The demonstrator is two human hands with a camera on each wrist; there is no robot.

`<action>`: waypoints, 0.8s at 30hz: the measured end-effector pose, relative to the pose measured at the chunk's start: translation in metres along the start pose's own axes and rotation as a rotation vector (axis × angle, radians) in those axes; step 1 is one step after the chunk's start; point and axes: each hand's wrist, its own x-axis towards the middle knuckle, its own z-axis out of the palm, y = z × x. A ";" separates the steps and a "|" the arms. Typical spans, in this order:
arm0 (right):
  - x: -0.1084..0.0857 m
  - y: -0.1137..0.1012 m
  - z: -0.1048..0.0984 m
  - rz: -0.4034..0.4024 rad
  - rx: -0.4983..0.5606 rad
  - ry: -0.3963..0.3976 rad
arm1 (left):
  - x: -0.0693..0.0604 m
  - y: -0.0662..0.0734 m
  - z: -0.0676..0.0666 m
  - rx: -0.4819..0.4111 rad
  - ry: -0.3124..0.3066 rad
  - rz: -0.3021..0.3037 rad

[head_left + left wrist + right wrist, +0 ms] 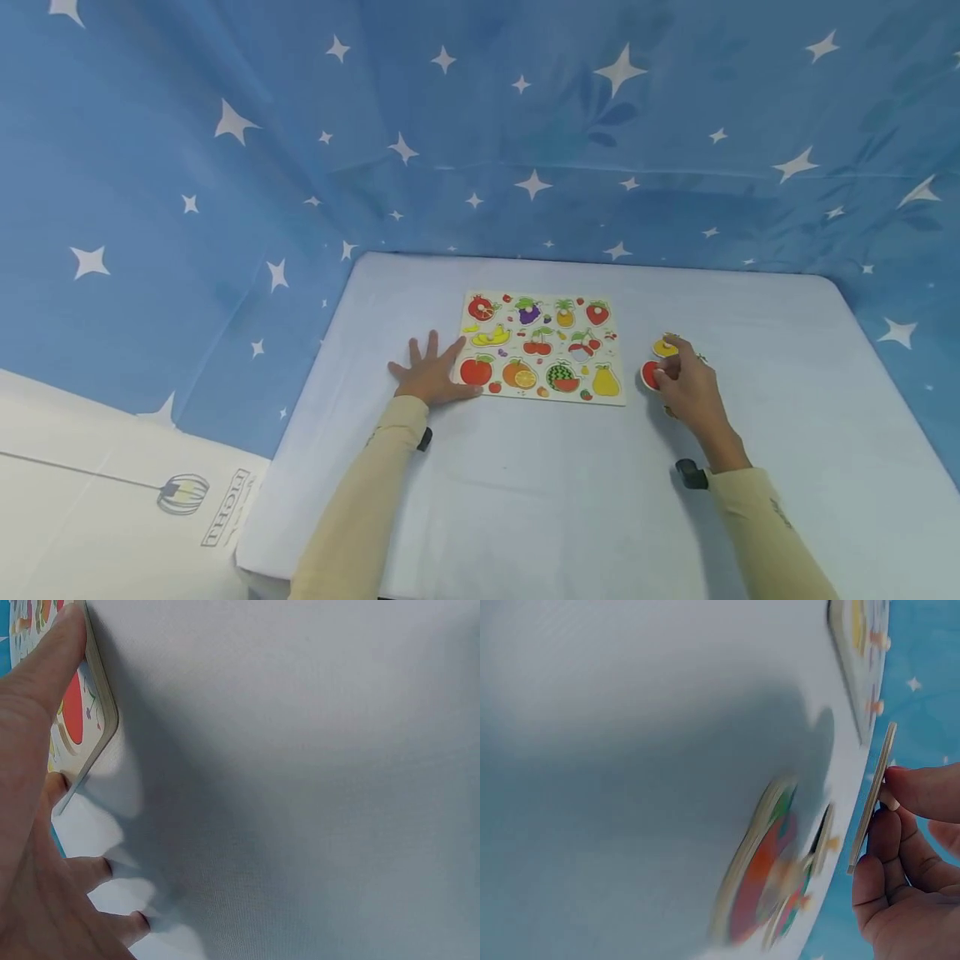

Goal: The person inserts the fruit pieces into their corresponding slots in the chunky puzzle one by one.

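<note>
A wooden fruit peg-puzzle board (pixel 606 400) lies flat on the table. My left hand (pixel 431 377) rests at its left edge with fingers spread; in the left wrist view the thumb (pixel 56 656) lies on the board's rim. To the right of the board, my right hand (pixel 693 396) pinches a round red puzzle piece (pixel 649 375). In the right wrist view this thin piece (pixel 873 801) is seen edge-on, above the table, its small knob between thumb and finger. A yellow piece (pixel 663 347) lies just beyond that hand, which partly hides other pieces.
Several loose pieces with knobs, including a red and green piece (pixel 757 870), lie on the table under the right hand, blurred. The white-covered table (pixel 540 492) meets a blue star-patterned curtain (pixel 480 125) at its back and sides.
</note>
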 end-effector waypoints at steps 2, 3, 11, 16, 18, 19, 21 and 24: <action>0.004 -0.008 0.005 0.006 0.002 -0.007 | 0.000 0.000 0.000 -0.001 0.003 -0.003; 0.005 -0.012 0.008 0.010 0.007 -0.013 | 0.001 0.000 0.001 0.000 0.002 -0.006; 0.017 -0.034 0.033 -0.079 0.052 -0.038 | -0.005 0.003 -0.003 0.004 0.017 -0.003; 0.021 -0.052 0.051 -0.134 0.095 -0.071 | -0.007 0.003 -0.003 0.000 0.027 -0.006; 0.021 -0.059 0.058 -0.151 0.096 -0.081 | -0.006 0.002 -0.002 0.006 0.026 -0.007; 0.021 -0.063 0.062 -0.157 0.094 -0.085 | -0.006 0.002 -0.002 0.009 0.026 -0.007; 0.022 -0.070 0.068 -0.163 0.096 -0.091 | -0.005 0.002 -0.002 0.014 0.022 -0.006; 0.023 -0.082 0.077 -0.152 0.102 -0.104 | -0.006 0.003 -0.002 0.016 0.025 -0.003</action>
